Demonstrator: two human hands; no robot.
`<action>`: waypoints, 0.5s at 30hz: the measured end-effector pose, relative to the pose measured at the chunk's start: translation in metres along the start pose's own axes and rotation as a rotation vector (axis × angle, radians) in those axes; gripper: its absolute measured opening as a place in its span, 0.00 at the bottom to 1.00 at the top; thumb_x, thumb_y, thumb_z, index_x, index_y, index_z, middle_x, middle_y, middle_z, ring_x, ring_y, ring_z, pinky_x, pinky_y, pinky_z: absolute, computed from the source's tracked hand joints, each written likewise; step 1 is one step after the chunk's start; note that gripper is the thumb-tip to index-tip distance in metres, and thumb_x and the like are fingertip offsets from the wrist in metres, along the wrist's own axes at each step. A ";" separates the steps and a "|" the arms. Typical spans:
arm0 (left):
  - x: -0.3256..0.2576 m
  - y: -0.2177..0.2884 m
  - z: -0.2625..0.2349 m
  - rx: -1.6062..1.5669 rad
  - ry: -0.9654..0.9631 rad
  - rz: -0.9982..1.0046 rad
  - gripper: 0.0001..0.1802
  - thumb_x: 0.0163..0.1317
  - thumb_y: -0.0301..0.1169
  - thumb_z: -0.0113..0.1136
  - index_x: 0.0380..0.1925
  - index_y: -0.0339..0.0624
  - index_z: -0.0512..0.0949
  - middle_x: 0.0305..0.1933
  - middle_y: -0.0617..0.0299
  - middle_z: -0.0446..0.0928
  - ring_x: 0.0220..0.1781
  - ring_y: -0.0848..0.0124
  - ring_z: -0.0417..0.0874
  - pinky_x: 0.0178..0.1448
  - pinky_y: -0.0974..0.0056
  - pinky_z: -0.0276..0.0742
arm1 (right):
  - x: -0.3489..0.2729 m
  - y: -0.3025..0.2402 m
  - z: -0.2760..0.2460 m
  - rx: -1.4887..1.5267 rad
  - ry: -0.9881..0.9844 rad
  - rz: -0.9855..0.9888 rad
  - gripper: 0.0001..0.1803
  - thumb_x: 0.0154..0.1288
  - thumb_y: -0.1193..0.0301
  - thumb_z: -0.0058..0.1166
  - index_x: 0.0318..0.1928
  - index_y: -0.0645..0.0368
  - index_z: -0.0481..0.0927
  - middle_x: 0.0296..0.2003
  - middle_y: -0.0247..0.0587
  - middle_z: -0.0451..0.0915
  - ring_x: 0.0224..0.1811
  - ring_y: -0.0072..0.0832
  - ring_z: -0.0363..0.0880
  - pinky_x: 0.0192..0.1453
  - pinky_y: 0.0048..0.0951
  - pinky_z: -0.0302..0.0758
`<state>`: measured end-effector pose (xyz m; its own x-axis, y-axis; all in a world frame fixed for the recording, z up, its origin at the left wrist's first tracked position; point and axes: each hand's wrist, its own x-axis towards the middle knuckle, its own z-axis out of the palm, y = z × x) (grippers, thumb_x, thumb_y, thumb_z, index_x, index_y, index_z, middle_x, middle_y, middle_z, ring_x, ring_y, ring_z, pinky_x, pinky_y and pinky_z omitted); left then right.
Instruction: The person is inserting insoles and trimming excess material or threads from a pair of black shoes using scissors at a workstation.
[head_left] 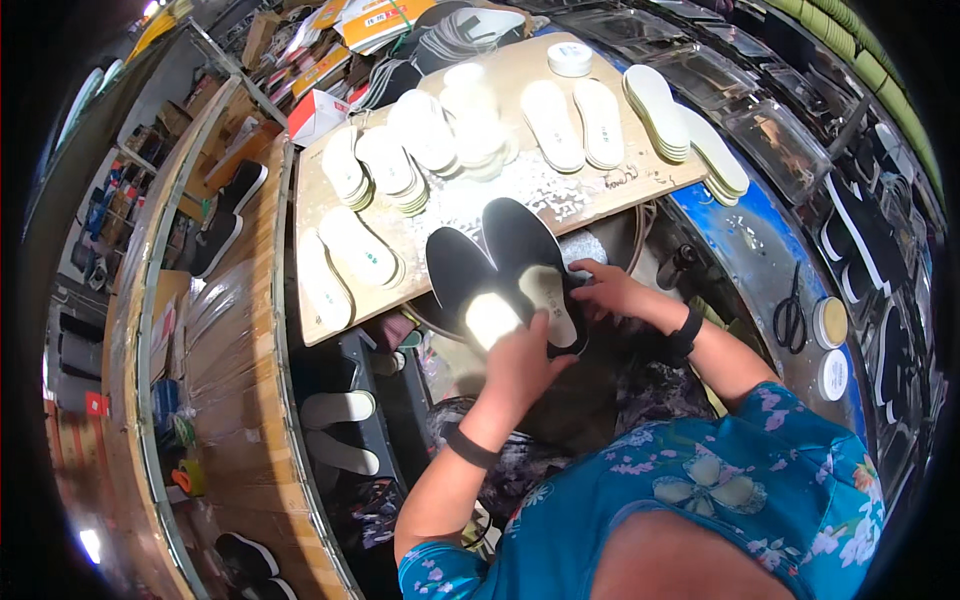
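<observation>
Black slip-on shoes are, in the head view, near the edge of the worktop. The left hand grasps one heel; whether the right hand grips with its fingers, one cannot tell. Likely light and soft, they handle best by the heel.

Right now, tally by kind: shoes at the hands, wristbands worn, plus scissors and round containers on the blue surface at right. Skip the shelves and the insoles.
Black shoes: 2
Dark wristbands: 2
Pair of scissors: 1
Round containers: 2
Total: 7
</observation>
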<state>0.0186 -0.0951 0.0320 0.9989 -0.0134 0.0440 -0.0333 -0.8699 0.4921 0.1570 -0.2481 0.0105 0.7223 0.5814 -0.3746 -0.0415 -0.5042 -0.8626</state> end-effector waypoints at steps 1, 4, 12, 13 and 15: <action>-0.001 -0.001 0.000 0.049 0.040 0.008 0.32 0.43 0.47 0.66 0.43 0.40 0.67 0.25 0.49 0.75 0.29 0.52 0.78 0.32 0.55 0.72 | 0.009 0.005 -0.003 0.102 -0.046 0.006 0.22 0.57 0.68 0.52 0.53 0.56 0.68 0.29 0.42 0.77 0.24 0.26 0.77 0.25 0.28 0.75; -0.002 -0.004 0.001 0.084 0.161 0.013 0.23 0.45 0.48 0.64 0.28 0.40 0.70 0.19 0.52 0.73 0.24 0.54 0.77 0.29 0.55 0.71 | 0.017 0.010 0.002 0.165 -0.082 0.004 0.19 0.58 0.69 0.51 0.50 0.59 0.70 0.30 0.44 0.78 0.27 0.30 0.78 0.29 0.30 0.75; -0.036 0.007 -0.124 0.078 0.482 0.050 0.18 0.46 0.43 0.66 0.16 0.41 0.72 0.15 0.53 0.70 0.18 0.57 0.74 0.21 0.59 0.68 | 0.031 0.032 0.018 -0.849 0.202 -0.365 0.10 0.55 0.65 0.50 0.36 0.55 0.77 0.32 0.47 0.78 0.36 0.44 0.77 0.39 0.42 0.72; -0.045 0.004 -0.141 0.031 0.490 -0.015 0.16 0.44 0.41 0.67 0.18 0.40 0.75 0.17 0.52 0.71 0.19 0.56 0.75 0.22 0.59 0.68 | 0.030 0.030 0.019 -0.850 0.219 -0.360 0.10 0.54 0.64 0.51 0.35 0.54 0.78 0.32 0.46 0.79 0.35 0.44 0.77 0.38 0.41 0.73; -0.056 -0.017 -0.172 0.117 0.582 -0.003 0.21 0.47 0.43 0.65 0.12 0.41 0.68 0.12 0.56 0.68 0.15 0.58 0.73 0.18 0.60 0.66 | 0.029 0.030 0.019 -0.856 0.237 -0.348 0.10 0.53 0.64 0.52 0.34 0.54 0.78 0.31 0.45 0.79 0.34 0.43 0.77 0.37 0.41 0.73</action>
<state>-0.0419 0.0049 0.1709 0.8165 0.2332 0.5281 0.0065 -0.9184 0.3955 0.1633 -0.2340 -0.0328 0.7235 0.6901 0.0158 0.6539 -0.6779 -0.3359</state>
